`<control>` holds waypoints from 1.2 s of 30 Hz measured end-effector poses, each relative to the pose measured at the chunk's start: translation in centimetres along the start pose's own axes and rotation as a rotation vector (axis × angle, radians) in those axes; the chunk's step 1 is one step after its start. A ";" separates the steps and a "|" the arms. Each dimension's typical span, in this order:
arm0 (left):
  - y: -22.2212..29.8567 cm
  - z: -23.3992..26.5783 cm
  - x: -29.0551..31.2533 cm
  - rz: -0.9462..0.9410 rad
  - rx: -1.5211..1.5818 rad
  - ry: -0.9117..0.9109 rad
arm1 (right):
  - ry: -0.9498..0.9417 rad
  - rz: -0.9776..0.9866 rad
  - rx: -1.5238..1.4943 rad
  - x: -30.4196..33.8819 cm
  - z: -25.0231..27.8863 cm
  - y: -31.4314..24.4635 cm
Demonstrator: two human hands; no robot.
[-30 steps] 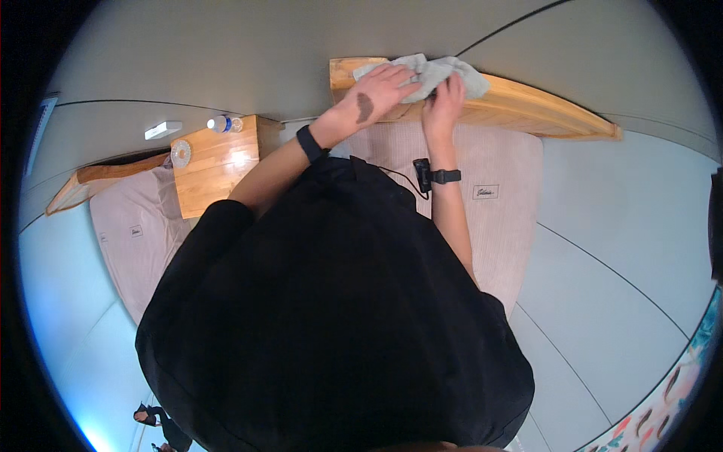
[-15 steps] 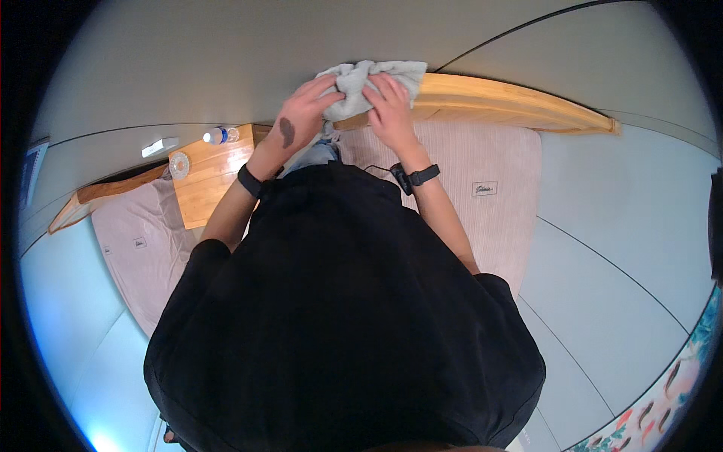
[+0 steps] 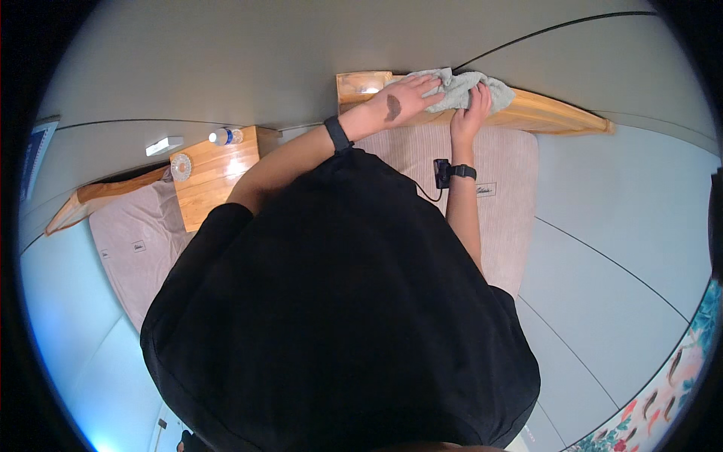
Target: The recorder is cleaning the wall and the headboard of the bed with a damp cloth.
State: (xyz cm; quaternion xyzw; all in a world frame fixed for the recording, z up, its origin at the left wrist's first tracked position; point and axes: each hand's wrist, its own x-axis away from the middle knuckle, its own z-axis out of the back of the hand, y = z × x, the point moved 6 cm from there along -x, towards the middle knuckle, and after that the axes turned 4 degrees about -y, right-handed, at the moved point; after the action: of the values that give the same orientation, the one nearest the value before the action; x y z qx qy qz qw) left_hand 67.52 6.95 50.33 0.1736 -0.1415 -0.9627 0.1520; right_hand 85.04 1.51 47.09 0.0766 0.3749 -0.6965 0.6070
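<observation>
A crumpled grey cloth (image 3: pixel 454 91) lies along the top of the wooden headboard (image 3: pixel 553 114). My left hand (image 3: pixel 404 101) reaches across from the left, its fingers stretched out and resting on the cloth's left part. At the cloth's right part is my right hand (image 3: pixel 472 114), fingers bent over the fabric and gripping it. Part of the cloth is hidden under the fingers. Both wrists wear black bands, and a small black device sits by the right one.
Below the headboard spreads a striped pinkish mattress (image 3: pixel 506 162). To the left, a wooden bedside table (image 3: pixel 215 184) holds a bottle (image 3: pixel 223 136) and a round glass dish (image 3: pixel 181 166). A second bed (image 3: pixel 143 233) stands beyond it. The grey wall (image 3: pixel 301 60) runs behind the headboard.
Both hands and the cloth have moved right along the headboard. The headboard's left end has come into view, and my left fingers have straightened out over the cloth.
</observation>
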 end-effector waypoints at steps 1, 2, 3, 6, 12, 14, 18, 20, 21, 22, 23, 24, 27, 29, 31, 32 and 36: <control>0.1 0.1 0.3 0.002 -0.042 0.006 | 0.030 -0.012 -0.022 0.1 -0.3 -0.2; 0.2 0.5 0.4 0.005 -0.048 0.009 | 0.062 -0.025 -0.043 0.0 -0.2 -0.7; 0.0 0.8 0.7 0.029 -0.042 -0.028 | 0.062 -0.019 -0.049 0.0 -0.2 -1.3; 0.1 3.1 1.5 0.060 -0.053 -0.095 | -0.080 0.012 -0.070 0.3 0.0 -3.7; 0.2 6.2 4.0 0.090 -0.064 -0.031 | -0.284 0.048 -0.088 -0.6 -0.6 -8.3; -0.5 7.4 5.7 0.116 -0.029 0.009 | -0.290 0.100 -0.107 -0.4 -1.1 -10.7; -2.1 10.2 10.5 0.233 0.122 0.075 | -0.370 0.216 -0.012 1.1 -2.3 -17.4; -3.2 10.4 12.9 0.358 0.175 0.167 | -0.449 0.305 0.110 1.2 -2.5 -20.1; -3.3 10.2 13.7 0.349 0.174 0.161 | -0.443 0.297 0.112 1.3 -2.9 -20.7; -3.9 10.0 14.6 0.426 0.281 0.157 | -0.438 0.334 0.043 1.2 -3.6 -21.4; -4.7 9.6 15.7 0.509 0.384 0.156 | -0.433 0.378 -0.031 1.2 -4.3 -22.2; -4.7 9.5 16.7 0.476 0.394 0.166 | -0.421 0.404 -0.009 1.3 -5.1 -23.0; -4.2 8.8 19.4 0.655 0.495 0.233 | -0.424 0.387 -0.138 1.4 -6.3 -24.6; -3.4 9.3 20.2 0.684 0.572 0.174 | -0.396 0.340 -0.211 1.3 -6.3 -25.3; -0.7 12.2 19.8 0.592 0.484 0.370 | -0.478 0.173 -0.753 0.9 -6.0 -25.8; 0.1 13.0 19.8 0.553 0.461 0.373 | -0.599 0.112 -0.891 1.0 -5.4 -26.9; 0.9 15.3 21.8 0.548 0.354 0.454 | -0.858 0.324 -0.846 1.3 0.6 -30.7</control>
State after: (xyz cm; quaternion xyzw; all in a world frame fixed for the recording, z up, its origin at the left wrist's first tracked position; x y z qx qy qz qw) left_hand 42.50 2.03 57.99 0.3614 -0.3092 -0.7842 0.3986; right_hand 57.20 -0.46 60.00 -0.4013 0.3248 -0.3553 0.7793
